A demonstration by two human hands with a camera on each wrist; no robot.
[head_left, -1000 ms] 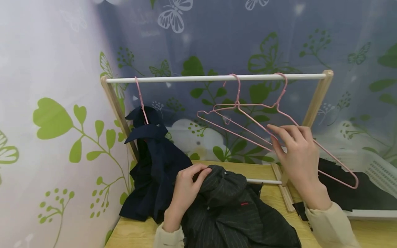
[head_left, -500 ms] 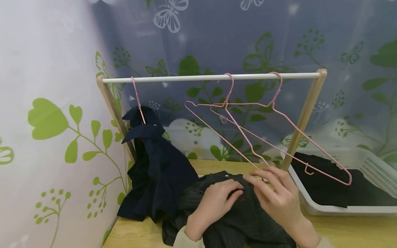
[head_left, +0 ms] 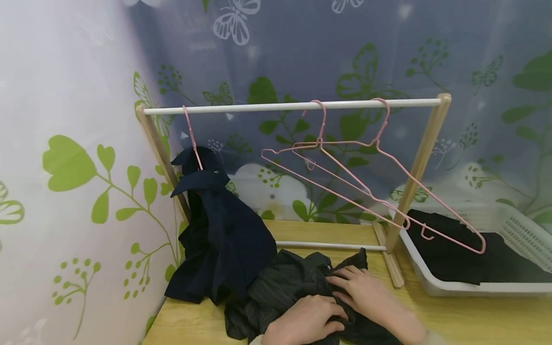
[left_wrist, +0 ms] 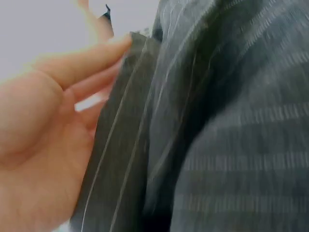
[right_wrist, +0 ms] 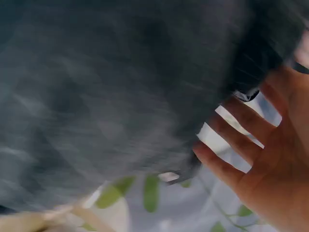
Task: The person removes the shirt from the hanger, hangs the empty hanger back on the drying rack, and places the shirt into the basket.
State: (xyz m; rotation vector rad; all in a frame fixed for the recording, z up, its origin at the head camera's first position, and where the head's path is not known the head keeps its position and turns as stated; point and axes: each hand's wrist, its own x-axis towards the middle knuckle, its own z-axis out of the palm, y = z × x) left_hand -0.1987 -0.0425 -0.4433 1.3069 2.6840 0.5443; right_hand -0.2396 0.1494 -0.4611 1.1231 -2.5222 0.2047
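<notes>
A dark grey, white-pinstriped cloth garment (head_left: 280,282) lies crumpled on the near part of a yellow wooden table (head_left: 181,321), with both hands on it. The left hand (head_left: 308,316) rests on its near side, fingers bent; in the left wrist view its fingers lie against a striped edge of the cloth, but I cannot tell whether they pinch it. The right hand (head_left: 366,290) lies a little farther off, to the right, its grip released: in the right wrist view the fingers are spread and straight, the tips at the edge of the blurred cloth.

Beyond the garment stands a rack with a white top bar (head_left: 258,108) and pale wooden posts. At the bar's left end, a pink wire hanger (head_left: 192,136) carries a navy blue collared garment (head_left: 233,235), whose lower part hangs just beside the grey one. Farther right, a bare pink hanger (head_left: 320,140) and a second bare pink hanger (head_left: 377,141) hang aslant from the bar, overlapping in view. Right of the rack, a white perforated plastic basket (head_left: 448,288) holds black cloth (head_left: 474,261). A curtain (head_left: 276,38) printed with green leaves and butterflies covers the far side.
</notes>
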